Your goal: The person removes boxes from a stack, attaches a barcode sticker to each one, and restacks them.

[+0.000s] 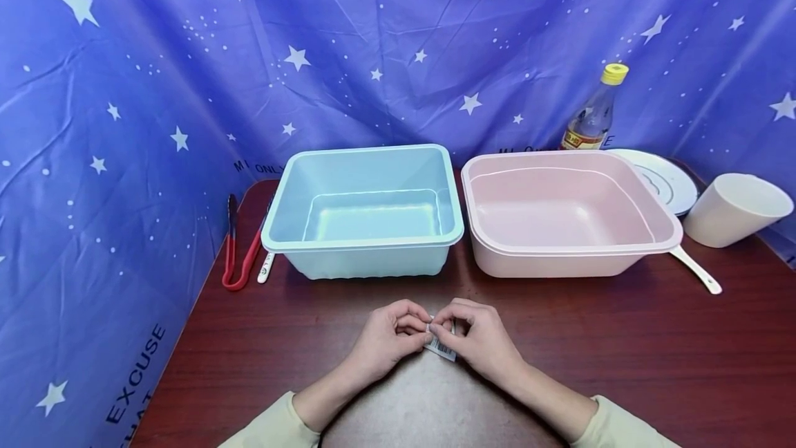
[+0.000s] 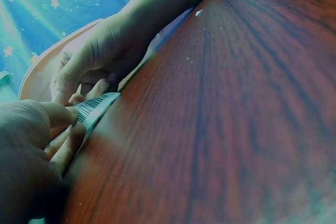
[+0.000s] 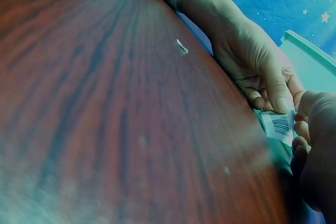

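Over the near middle of the table, both hands meet at a small whitish packet printed with a barcode. My left hand pinches it between thumb and fingers from the left. From the right, my right hand pinches its upper part, the thumb and fingertips close to those of the left. In the left wrist view the barcode face of the packet shows beyond the left thumb. The right wrist view shows the packet under the left thumb; fingers hide its upper edge.
Beyond the hands stand a blue basin and a pink basin. Red-handled tongs and a white handle lie left. On the right are a bottle, white plate, tilted white cup and another white handle.
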Demonstrator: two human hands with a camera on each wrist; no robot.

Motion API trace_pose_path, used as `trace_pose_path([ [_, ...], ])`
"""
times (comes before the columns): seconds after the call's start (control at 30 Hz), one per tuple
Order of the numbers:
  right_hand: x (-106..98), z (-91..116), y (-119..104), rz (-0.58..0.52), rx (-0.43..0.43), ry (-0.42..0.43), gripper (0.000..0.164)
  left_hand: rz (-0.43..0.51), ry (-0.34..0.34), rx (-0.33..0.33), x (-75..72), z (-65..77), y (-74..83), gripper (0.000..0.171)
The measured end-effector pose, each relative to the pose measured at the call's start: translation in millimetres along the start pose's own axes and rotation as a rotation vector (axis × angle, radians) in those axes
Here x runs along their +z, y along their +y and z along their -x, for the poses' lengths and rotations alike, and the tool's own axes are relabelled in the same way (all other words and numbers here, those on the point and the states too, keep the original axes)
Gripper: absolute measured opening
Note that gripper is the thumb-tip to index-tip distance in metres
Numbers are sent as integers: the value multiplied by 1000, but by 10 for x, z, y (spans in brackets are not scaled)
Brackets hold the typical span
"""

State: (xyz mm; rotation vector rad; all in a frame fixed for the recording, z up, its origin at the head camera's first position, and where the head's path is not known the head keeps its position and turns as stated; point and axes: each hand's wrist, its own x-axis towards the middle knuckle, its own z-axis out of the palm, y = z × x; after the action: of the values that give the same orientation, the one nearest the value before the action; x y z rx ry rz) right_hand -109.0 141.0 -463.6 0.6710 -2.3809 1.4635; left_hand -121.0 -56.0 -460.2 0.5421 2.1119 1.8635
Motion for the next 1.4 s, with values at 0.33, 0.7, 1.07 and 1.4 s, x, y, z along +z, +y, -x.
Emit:
trace_pose_path([
  [0.33,-10,-6,-6,-23,91,-32,21,20,-8,-3,-8,7,5,22],
  [0.7,-22,1,-9,-32,64,-50,19,-6,-19,-4,-13,11,4,22],
  [1.07,-18,-7,6,-21,128,-39,24,-7,-18,-27,-7,-5,2,24],
  [1.4,-49,-25,-35,-176,264,68,12,11,-9,-30,-4,0,6,29],
])
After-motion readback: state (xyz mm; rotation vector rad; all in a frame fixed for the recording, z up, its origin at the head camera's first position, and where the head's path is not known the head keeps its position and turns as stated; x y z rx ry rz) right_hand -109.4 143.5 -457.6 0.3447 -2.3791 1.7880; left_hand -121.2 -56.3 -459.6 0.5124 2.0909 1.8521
